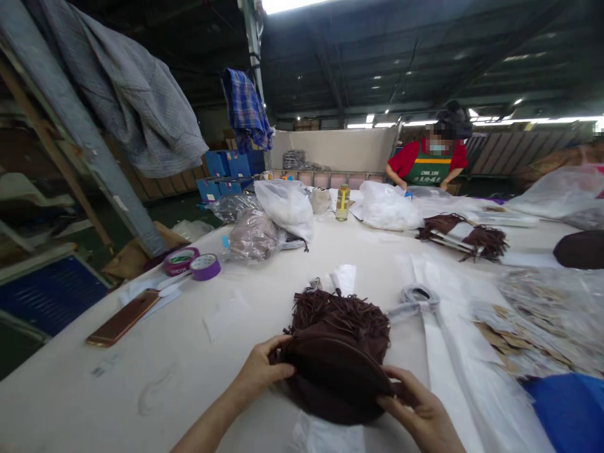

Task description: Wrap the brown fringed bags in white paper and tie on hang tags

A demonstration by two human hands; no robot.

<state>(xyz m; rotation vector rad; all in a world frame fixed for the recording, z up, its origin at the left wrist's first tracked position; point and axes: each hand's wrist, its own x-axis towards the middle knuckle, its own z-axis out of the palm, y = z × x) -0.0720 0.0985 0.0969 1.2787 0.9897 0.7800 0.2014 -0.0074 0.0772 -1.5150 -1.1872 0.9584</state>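
Observation:
A dark brown fringed bag (337, 390) lies on the white table in front of me, its rounded mouth facing me and gaping a little. My left hand (265, 366) pinches its left edge between thumb and fingers. On the opposite side, my right hand (418, 406) grips the right edge the same way. Tangled brown fringe (342, 314) covers the bag's far part. Behind it a small white tag (344, 279) rests on the tabletop. A clear plastic bag (330, 435) lies just below the brown one, partly hidden by it.
Left on the table (189, 377) are a phone (123, 319) and purple tape rolls (206, 267). A coiled grey cord (419, 296) and tan pieces in plastic (523, 336) lie right. Farther back stand a yellow bottle (343, 202) and plastic-wrapped goods (255, 234). A co-worker (431, 160) stands across.

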